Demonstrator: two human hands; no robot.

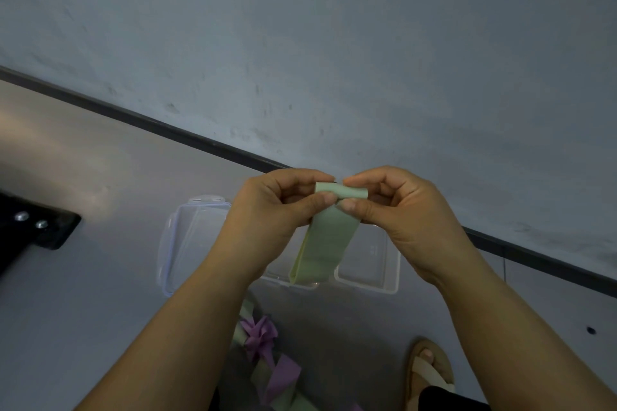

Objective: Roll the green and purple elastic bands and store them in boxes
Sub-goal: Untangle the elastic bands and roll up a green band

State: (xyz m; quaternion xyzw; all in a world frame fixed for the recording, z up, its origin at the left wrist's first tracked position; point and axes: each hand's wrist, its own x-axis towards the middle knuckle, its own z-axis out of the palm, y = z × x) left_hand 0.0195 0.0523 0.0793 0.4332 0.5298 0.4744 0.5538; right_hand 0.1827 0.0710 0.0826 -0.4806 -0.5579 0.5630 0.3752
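Note:
A pale green elastic band [325, 243] hangs in the air in front of me, its top end curled into a small roll. My left hand [277, 207] pinches the roll's left side and my right hand [397, 207] pinches its right side, thumbs toward me. Under the hands, on the grey floor, stand two clear plastic boxes: one [293, 280] mostly hidden behind the band, one [374, 264] to the right. A clear lid [187, 240] lies to their left. A loose heap of purple bands [263, 344] and green bands [290, 400] lies nearer to me.
A blue-grey wall [334, 43] with a dark skirting strip [200, 140] runs diagonally behind the boxes. A black metal bracket with bolts [36, 227] sits at the left edge. A foot in a beige sandal [430, 374] rests at the lower right.

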